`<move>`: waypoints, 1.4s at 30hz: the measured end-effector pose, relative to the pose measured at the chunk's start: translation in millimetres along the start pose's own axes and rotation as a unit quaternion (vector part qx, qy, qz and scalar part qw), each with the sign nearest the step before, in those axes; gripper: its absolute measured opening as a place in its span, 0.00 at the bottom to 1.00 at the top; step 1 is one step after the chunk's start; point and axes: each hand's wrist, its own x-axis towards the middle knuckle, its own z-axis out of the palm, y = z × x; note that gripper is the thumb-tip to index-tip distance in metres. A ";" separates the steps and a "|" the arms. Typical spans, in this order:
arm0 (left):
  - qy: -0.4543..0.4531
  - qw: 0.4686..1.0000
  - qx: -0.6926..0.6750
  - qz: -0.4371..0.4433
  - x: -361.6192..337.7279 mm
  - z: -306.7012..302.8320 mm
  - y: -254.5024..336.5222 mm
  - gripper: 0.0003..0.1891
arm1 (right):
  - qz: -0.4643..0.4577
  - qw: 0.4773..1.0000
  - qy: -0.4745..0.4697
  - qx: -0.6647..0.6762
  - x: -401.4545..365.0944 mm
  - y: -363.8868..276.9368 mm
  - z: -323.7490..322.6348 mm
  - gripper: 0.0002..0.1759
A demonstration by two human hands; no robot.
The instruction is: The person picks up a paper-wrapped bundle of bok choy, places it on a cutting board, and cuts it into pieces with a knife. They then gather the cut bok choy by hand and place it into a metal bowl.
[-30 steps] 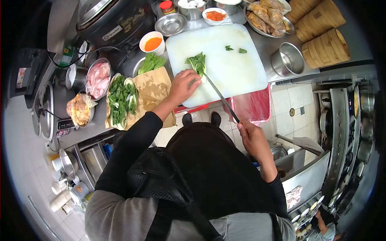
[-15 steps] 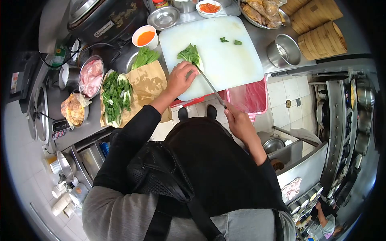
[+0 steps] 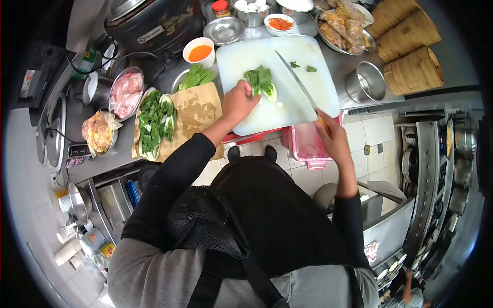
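Observation:
My right hand [image 3: 336, 137] grips a long kitchen knife [image 3: 298, 80] by its handle. The blade points up and left across the white cutting board [image 3: 236, 59], to the right of a leafy green vegetable [image 3: 263, 82]. At that vegetable's left side, my left hand [image 3: 240, 102] has its fingers curled against the pale stem end; part of the grip is hidden. A small cut white piece [image 3: 280, 104] lies just right of the stem. Two leaf scraps [image 3: 311, 69] rest near the board's upper right.
Left of the board, leafy greens [image 3: 154, 120] lie by brown paper [image 3: 197, 110], beside a bowl of raw meat [image 3: 127, 92]. An orange-filled bowl [image 3: 199, 52] stands at the board's upper left. A metal pot [image 3: 365, 82] and bamboo steamers [image 3: 413, 71] are right; a pink bin [image 3: 308, 141] sits below.
The knife has moved off the vegetable, rightward, its tip now farther up the board. My left hand has moved slightly right and down, and the vegetable lies turned. A small white piece has appeared.

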 end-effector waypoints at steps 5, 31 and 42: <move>0.021 0.980 -0.090 -0.175 14.6 11.0 -12.9 0.21 | -0.111 0.959 0.078 -0.249 84.6 40.6 60.0 0.20; 0.010 0.896 -0.387 -0.217 -45.2 -61.5 4.3 0.17 | -0.035 0.925 0.309 -0.217 168.7 124.8 -147.8 0.48; 0.292 0.937 0.188 -0.025 -149.5 -162.9 -74.4 0.09 | -0.083 0.981 -0.049 -0.168 112.5 47.1 49.2 0.21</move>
